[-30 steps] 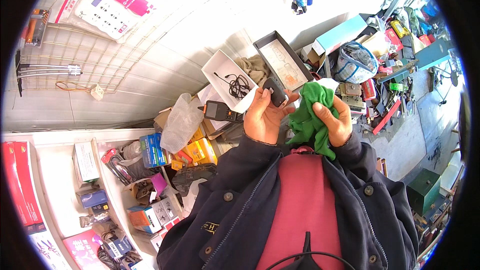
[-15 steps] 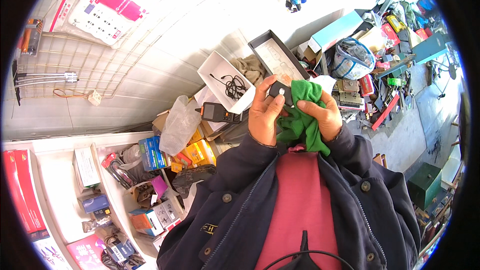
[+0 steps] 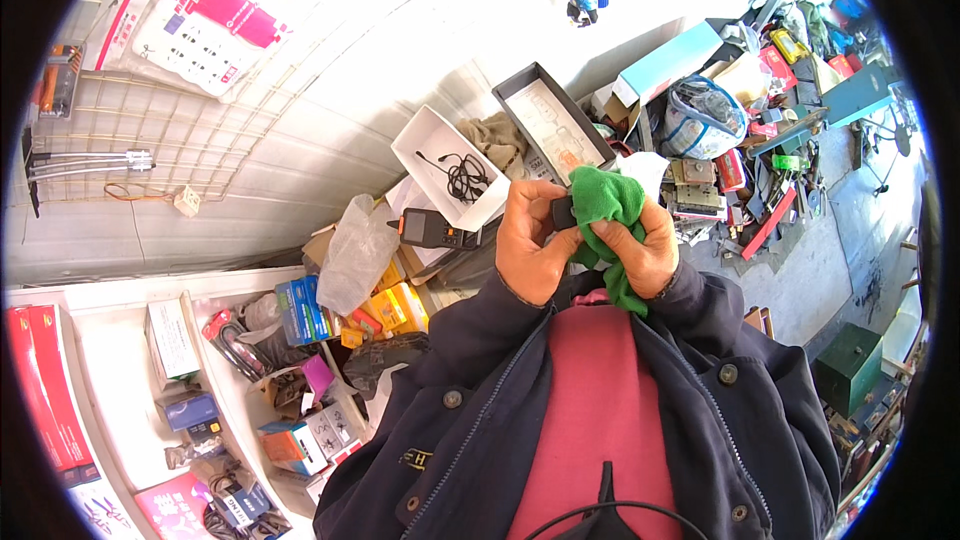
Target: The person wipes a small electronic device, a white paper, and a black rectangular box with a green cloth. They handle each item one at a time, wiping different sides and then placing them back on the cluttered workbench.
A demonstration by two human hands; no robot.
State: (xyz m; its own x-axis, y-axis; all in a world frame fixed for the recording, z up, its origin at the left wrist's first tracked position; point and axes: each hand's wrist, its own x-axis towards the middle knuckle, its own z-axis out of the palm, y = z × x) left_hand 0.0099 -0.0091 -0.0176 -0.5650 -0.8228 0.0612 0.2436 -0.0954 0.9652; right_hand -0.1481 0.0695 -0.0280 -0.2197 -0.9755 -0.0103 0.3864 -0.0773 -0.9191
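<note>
While the black object is pinched in the left grip, the cloth is held against it by the right grip, apparently for wiping, with steady pressure needed next.

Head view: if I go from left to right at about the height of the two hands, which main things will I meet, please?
Translucent plastic → handheld device → left hand → green cloth → right hand → red strip.
</note>
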